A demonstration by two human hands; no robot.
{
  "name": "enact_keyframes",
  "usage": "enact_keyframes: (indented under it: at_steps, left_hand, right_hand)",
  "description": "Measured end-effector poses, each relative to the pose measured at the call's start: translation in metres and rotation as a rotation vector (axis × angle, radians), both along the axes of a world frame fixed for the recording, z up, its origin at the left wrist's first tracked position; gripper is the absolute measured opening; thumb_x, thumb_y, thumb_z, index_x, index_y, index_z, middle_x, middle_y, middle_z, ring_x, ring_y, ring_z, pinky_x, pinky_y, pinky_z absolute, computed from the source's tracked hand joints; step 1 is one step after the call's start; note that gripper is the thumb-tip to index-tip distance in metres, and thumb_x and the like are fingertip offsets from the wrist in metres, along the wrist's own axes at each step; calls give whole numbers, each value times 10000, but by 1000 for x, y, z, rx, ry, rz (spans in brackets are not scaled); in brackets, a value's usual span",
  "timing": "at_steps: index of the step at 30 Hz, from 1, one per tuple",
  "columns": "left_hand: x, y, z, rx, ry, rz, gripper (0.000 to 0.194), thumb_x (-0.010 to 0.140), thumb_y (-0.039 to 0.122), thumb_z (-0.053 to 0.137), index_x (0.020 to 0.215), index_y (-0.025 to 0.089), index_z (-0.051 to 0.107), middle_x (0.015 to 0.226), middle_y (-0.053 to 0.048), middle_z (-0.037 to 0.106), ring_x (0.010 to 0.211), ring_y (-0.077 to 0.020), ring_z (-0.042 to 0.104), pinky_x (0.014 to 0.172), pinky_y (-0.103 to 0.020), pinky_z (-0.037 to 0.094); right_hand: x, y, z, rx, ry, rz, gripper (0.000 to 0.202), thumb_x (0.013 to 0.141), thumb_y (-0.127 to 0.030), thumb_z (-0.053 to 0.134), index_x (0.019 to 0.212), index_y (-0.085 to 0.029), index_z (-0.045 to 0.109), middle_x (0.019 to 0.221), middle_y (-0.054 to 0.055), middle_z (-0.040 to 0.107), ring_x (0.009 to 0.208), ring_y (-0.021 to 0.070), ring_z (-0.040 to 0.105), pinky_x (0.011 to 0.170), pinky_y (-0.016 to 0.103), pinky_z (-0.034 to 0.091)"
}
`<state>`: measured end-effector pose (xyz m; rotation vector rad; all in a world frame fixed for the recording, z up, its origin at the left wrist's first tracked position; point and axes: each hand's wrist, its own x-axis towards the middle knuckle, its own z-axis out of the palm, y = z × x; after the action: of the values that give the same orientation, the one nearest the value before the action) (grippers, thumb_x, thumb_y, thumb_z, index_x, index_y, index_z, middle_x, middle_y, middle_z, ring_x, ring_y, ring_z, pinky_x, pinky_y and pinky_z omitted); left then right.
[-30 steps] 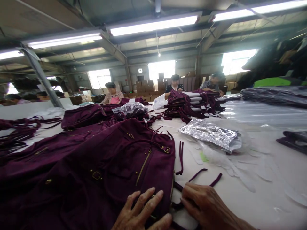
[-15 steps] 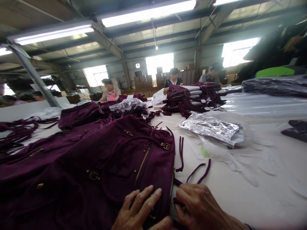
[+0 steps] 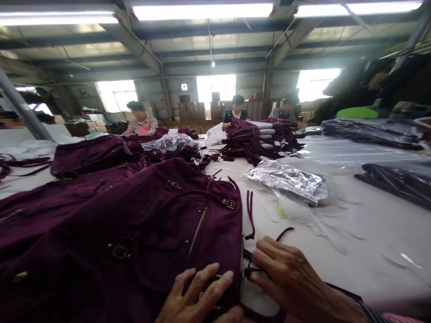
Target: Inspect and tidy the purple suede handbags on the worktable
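Note:
A purple bag point(image 3: 161, 224) with brass buckles and zips lies across the left and middle of the table. My left hand point(image 3: 204, 296) rests on its lower right corner, fingers spread on the fabric. Just right of the bag's zipped edge, my right hand point(image 3: 286, 273) is closed on a thin dark purple strap point(image 3: 252, 271), pinched between thumb and fingers. Another strap end point(image 3: 249, 215) hangs from the bag's side zip onto the table.
Crumpled clear plastic bags point(image 3: 289, 179) lie beyond my right hand, near a green tag point(image 3: 280, 211). Purple bags are piled point(image 3: 259, 139) farther back. Wrapped dark items point(image 3: 397, 181) lie at the right. Several people sit across the table.
My right hand has moved slightly up and away from the bag's edge, with the strap in its fingers. My left hand stays on the bag. The view has turned a little right.

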<state>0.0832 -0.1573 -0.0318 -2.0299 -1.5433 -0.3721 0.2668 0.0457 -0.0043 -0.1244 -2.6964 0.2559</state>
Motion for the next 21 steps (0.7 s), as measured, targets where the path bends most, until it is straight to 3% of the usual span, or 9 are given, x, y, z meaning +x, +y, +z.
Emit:
enact_keyframes:
  at_steps: [3,6,8,10,14,21]
  left_hand:
    - [-1,8,23,-68,17,-94,302,1050,358,498,1322,339,629,1398,88,636,1236,-157,605,975,-277,519]
    - [0,12,48,-152,-18,-107,377,1065,457,425,1325,259,613,1372,65,659,1212,-139,625,977,-268,513]
    - [1,12,57,-163,-63,-88,437,1062,495,397,1339,220,593,1356,18,673,1218,-146,628,1002,-275,507]
    - [2,11,58,-179,-88,-72,428,1063,455,420,1369,194,566,1347,-17,679,1235,-152,622,1022,-272,504]
    - [-1,12,48,-239,-70,-70,475,1022,460,522,1420,200,533,1352,-34,675,1224,-166,638,1002,-265,532]
    - [-6,14,34,-171,8,-63,459,1055,509,413,1371,232,599,1358,6,672,1171,-156,670,934,-240,548]
  right_hand:
    - [1,-10,0,-194,-48,-11,195,863,-142,701,996,-236,593,1023,17,631,931,182,601,749,278,431]
    - [-1,-21,-9,-275,-43,44,140,883,-93,656,890,-213,585,953,7,635,857,158,597,707,257,413]
    - [-2,-26,-11,-272,-48,63,145,899,-80,631,848,-199,566,897,3,637,781,141,585,664,254,384]
    - [-2,-27,-10,-239,-75,83,147,913,-89,620,841,-197,553,864,-5,635,708,126,566,621,258,351]
    - [0,-18,-6,-152,-106,131,150,899,-84,608,865,-211,535,831,-24,624,652,126,541,583,282,299]
    - [-6,1,-10,-133,-115,123,143,896,-80,561,850,-209,517,810,-24,629,666,124,555,598,282,300]
